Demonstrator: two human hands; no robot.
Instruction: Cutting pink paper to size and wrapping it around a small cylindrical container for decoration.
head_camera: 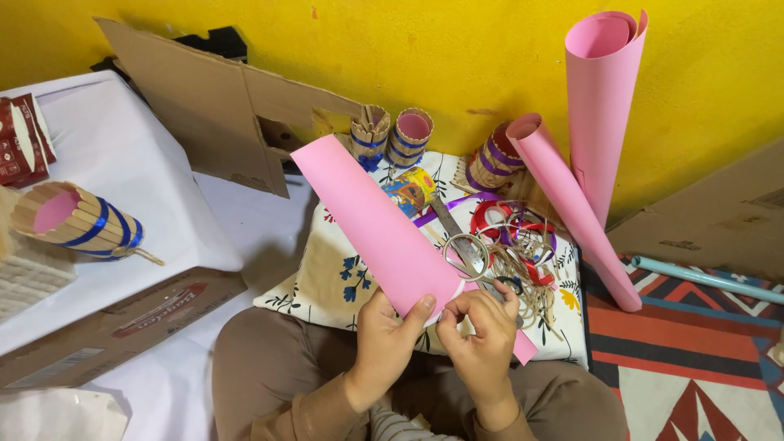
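A long pink paper strip [371,216] slants from upper left down to my lap. My left hand [388,339] grips its near end, thumb on top. My right hand [482,339] pinches the same end beside a white round piece [449,300] tucked against the paper. Scissors [467,249] lie on the floral cushion [327,278] just beyond my right fingers, half under the strip.
Two pink paper rolls [600,106] lean on the yellow wall. Stick-covered cups [408,135] stand at the back, another [77,220] lies on a white-covered box at left. Ribbons and raffia [523,245], a tape roll [412,189], cardboard sheets [212,106], a patterned rug [702,359].
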